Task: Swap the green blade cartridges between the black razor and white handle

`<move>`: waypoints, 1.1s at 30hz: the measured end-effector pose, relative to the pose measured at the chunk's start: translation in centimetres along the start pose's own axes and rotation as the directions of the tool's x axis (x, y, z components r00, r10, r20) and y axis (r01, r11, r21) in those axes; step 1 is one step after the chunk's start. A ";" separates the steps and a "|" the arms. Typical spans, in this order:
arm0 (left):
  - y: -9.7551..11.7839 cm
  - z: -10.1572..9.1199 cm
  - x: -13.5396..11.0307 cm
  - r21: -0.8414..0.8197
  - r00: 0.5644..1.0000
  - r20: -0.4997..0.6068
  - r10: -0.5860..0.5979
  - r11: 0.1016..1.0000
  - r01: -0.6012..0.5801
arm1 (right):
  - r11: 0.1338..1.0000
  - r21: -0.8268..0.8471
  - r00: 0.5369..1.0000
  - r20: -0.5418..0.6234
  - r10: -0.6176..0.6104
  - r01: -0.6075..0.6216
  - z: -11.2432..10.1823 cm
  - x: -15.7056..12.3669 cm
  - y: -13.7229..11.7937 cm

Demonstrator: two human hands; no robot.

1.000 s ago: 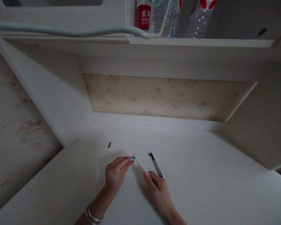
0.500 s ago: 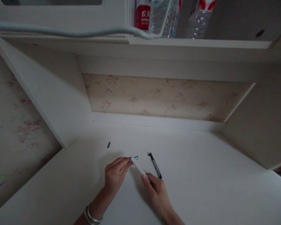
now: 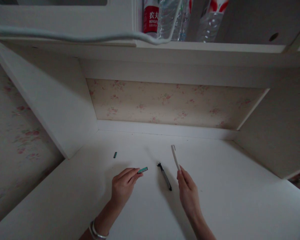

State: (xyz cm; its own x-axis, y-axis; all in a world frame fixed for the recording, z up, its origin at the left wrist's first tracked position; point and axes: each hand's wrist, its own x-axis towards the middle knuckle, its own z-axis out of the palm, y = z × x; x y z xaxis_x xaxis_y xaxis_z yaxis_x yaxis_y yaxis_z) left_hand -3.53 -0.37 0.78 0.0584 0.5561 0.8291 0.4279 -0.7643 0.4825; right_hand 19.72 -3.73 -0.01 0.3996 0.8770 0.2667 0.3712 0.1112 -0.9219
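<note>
My left hand [image 3: 125, 183] is closed in a pinch on a small flat rectangular piece, green with a dark rim, which looks like a razor cartridge [image 3: 143, 170]. In my right hand [image 3: 188, 188], closed around its lower end, a slim white toothbrush [image 3: 175, 157] points up and away; its head is too small to make out clearly. Between the hands, a black and grey razor handle [image 3: 165, 176] with a forked tip lies on the white desk [image 3: 222, 186]. A second small dark-green piece [image 3: 115, 155] rests farther left, touched by neither hand.
Above the desk runs a shelf with several plastic bottles [image 3: 151, 18], one with a red label. A pale cable [image 3: 85, 37] hangs across the shelf front. White side panels [image 3: 57, 96] and a floral back wall [image 3: 165, 103] enclose the desk.
My right hand has moved right and up with the toothbrush, whose tip has left the razor cartridge. My left hand stays nearly in place, and more of the cartridge shows.
</note>
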 end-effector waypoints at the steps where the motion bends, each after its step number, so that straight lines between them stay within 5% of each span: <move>1: -0.1 0.0 0.0 0.009 1.000 0.007 0.003 1.000 -0.003 | 0.998 -0.053 1.000 -0.011 -0.027 0.027 -0.7 0.5 0.5; 5: -0.1 0.2 -0.1 0.037 1.000 0.030 0.008 0.999 -0.010 | 0.927 -0.362 0.995 0.032 -0.094 0.099 -3.9 2.1 2.6; 10: 0.1 0.4 0.0 0.037 0.996 0.065 0.053 0.998 -0.055 | 0.684 -0.725 0.996 0.028 -0.079 0.075 -8.3 3.8 5.9; 15: 0.1 0.5 0.1 0.060 0.993 0.101 0.065 0.996 -0.072 | 0.527 -0.848 0.998 0.062 0.013 0.046 -10.4 3.8 8.2; 24: -0.1 0.6 -0.1 0.044 0.990 0.132 0.054 0.997 -0.060 | 0.486 -0.874 0.997 0.056 0.060 0.020 -10.2 3.2 7.0; 33: -0.4 0.8 -0.4 0.040 0.989 0.144 0.037 0.998 -0.043 | 0.599 -0.801 0.995 0.048 0.085 -0.012 -9.8 3.1 6.7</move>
State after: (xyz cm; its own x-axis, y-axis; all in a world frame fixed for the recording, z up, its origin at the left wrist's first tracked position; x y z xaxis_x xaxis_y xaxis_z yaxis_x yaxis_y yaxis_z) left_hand -2.99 0.00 -0.02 0.2035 0.5691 0.7967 0.4610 -0.7736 0.4348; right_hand 31.66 -4.83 -2.60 0.3891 0.9046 0.1740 0.8884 -0.3186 -0.3304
